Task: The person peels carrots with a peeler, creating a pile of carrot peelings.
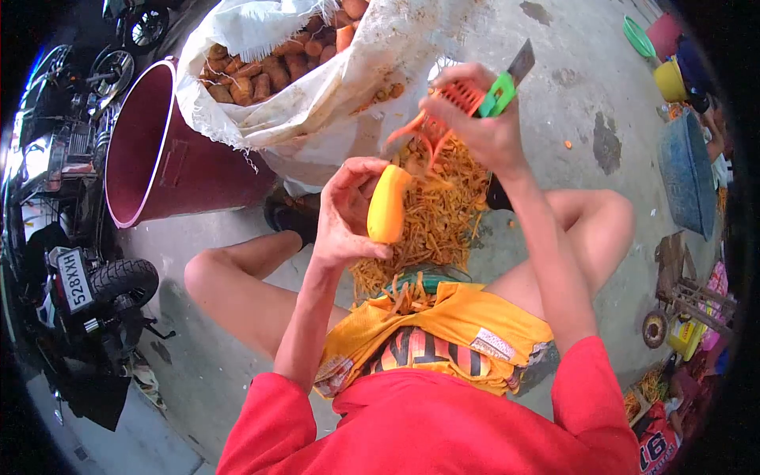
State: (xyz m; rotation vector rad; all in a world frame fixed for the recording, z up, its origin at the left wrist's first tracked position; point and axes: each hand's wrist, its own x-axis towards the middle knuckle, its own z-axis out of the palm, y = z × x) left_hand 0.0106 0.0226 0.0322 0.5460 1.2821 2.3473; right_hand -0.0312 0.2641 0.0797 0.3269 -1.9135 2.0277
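Note:
My left hand (pixel 342 212) has its fingers wrapped round a smooth peeled carrot (pixel 386 207), held upright over my lap. Higher and to the right, my right hand (pixel 492 136) grips an orange plastic peeler (pixel 461 96) with a slotted handle, its forked head pointing down toward the carrot. A knife (pixel 500 92) with a green handle is held in the same hand, its blade sticking up and away. Below both hands spreads a heap of orange peelings (pixel 447 202) between my legs. More shreds lie on the yellow cloth (pixel 451 313) across my lap.
A white woven sack (pixel 317 115) full of unpeeled carrots (pixel 273 75) stands ahead, beside a tipped dark red tub (pixel 194 170). Motorcycles (pixel 79 293) line the left. To the right are a blue basin (pixel 685 174), a small cart (pixel 693 297) and another person in a red jersey (pixel 659 439).

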